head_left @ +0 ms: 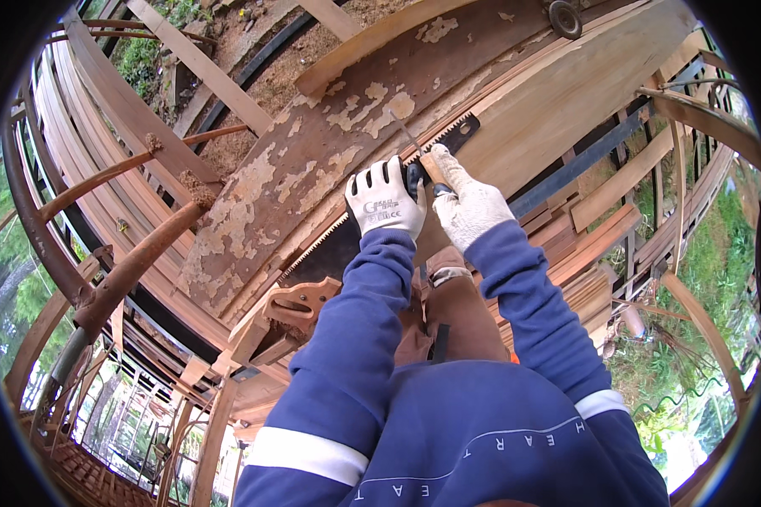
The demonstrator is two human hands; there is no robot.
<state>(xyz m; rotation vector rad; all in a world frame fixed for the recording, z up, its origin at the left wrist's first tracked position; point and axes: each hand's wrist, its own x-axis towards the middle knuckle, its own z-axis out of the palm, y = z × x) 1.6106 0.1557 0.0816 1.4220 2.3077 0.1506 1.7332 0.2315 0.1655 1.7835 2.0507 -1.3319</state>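
By the near edge of the peeling plank: saw, teeth outward, seemingly for access.
Left hand: fingers over the saw, perhaps steadying it; cannot tell how tightly.
Right hand: wrapped round the handle of the file.
File: crosses the teeth; bare plank beyond its tip gives room.

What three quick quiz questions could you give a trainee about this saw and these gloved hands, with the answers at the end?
1. Multiple choice: what does the right hand grip?
a) a hammer
b) a slim wooden-handled tool
c) a paintbrush

2. True or false: the toothed edge of the saw faces the wearer's body.

3. Short answer: which hand is nearer the saw's brown handle?

Key: 1. b. 2. False; the teeth face away from the wearer. 3. The left hand.
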